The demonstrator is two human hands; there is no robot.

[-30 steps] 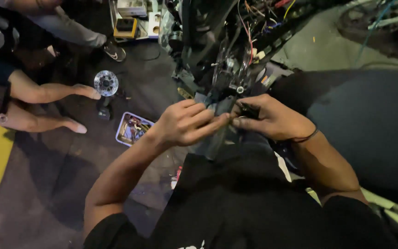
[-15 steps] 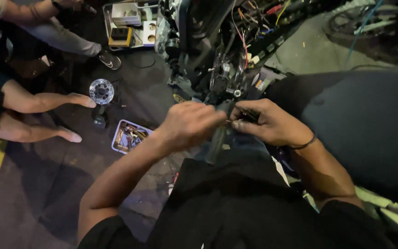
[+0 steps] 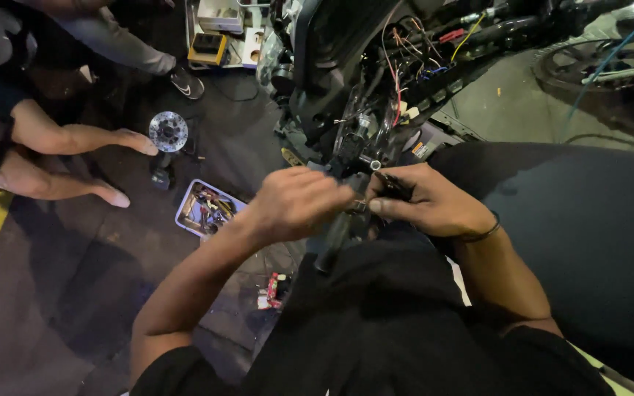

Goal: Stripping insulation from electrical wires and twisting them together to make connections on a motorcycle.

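- Head view, centre: the left hand (image 3: 299, 202) is curled into a loose fist, knuckles up, its fingertips closed on a small dark part at the black handlebar control stalk (image 3: 339, 235) of a stripped motorcycle; what exactly the fingers pinch is hidden by the hand itself.
- Head view, centre right: the right hand (image 3: 431, 202), with a thin dark band on its wrist, is closed around a slim black tool or connector (image 3: 392, 185), thumb and forefinger pinched at its tip, which touches the same spot as the left fingertips. The two hands meet just below a small round metal bolt end (image 3: 375, 165).
- Head view, upper centre: a bundle of exposed red, yellow and black wires (image 3: 405, 66) runs across the dark motorcycle frame above the hands.
- Head view, right: the wide dark blue-grey seat surface (image 3: 588, 220) lies beside the right forearm.
- Head view, left: a pale plastic tray of mixed small tools (image 3: 205, 209) sits on the dark floor, near a round silver brake disc (image 3: 168, 130).
- Head view, far left: the bare legs of another person (image 3: 60, 158) rest on the floor, well apart from the working hands.
- Head view, lower centre: a small red packet (image 3: 273, 290) lies on the floor beside the person's black shirt.
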